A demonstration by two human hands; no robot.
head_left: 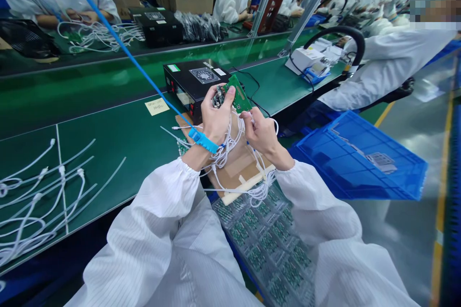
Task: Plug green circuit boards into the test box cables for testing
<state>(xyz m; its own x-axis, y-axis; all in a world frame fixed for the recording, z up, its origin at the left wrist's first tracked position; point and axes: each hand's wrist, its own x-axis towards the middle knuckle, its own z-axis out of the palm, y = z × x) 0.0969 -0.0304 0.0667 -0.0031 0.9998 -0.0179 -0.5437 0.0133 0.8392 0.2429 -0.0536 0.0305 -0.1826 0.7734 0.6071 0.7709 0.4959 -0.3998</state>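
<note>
My left hand [218, 115] grips a green circuit board [240, 98], thumb on its face, with dark and metallic components on the board's left side. A blue wrist strap [203, 140] with a blue cord circles my left wrist. Just right of the board, my right hand [262, 130] is closed in a pinch at its lower edge, on a white cable [275, 127]. More white cables [230, 146] hang in loops below both hands, over a brown cardboard piece [234, 172]. The cable end inside my right fingers is hidden.
White cables [39, 211] lie on the green bench at left. A black box with a fan [198, 79] stands behind my hands. Below, a clear tray [266, 244] holds several circuit boards. A blue bin [360, 158] sits at right. Co-workers in white sit around the line.
</note>
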